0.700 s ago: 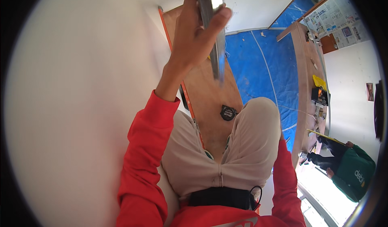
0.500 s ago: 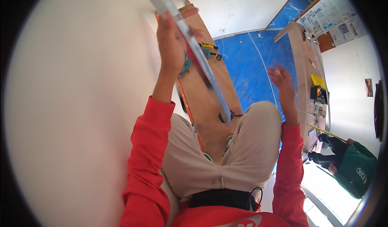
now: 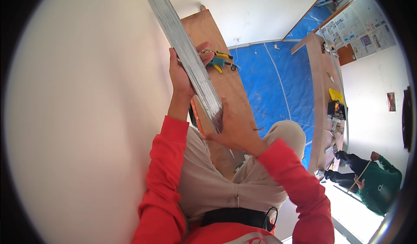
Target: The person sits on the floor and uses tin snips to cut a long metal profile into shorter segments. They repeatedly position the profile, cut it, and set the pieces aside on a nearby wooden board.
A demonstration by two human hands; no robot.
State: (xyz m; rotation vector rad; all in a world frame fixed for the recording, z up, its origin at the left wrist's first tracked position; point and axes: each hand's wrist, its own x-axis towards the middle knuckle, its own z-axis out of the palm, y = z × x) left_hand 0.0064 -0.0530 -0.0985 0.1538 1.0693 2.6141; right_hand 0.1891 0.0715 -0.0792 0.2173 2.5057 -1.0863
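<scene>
A long grey metal profile (image 3: 184,48), streaked along its length, slants from the top edge down to the space above my knees. My left hand (image 3: 180,74) supports it from below, thumb on its left side and fingertips showing past its right side. By its lower end is my right hand (image 3: 236,126), fingers stretched along the right side and thumb spread out to the left. The fingers appear to touch the profile without wrapping round it. Beneath lies a wooden board (image 3: 230,87), with a teal tool (image 3: 218,62) and yellow-handled tools (image 3: 223,54) on it.
Blue sheeting (image 3: 269,83) covers the floor to the right of the board. A pale wall (image 3: 87,113) stands close on my left. Along the right runs a wooden bench (image 3: 313,70) with tools. A person in a green top (image 3: 378,183) holds a yellow tape at far right.
My right hand has come in from the right to the profile's lower end. The profile has turned its broad streaked face toward me, still in my left hand.
</scene>
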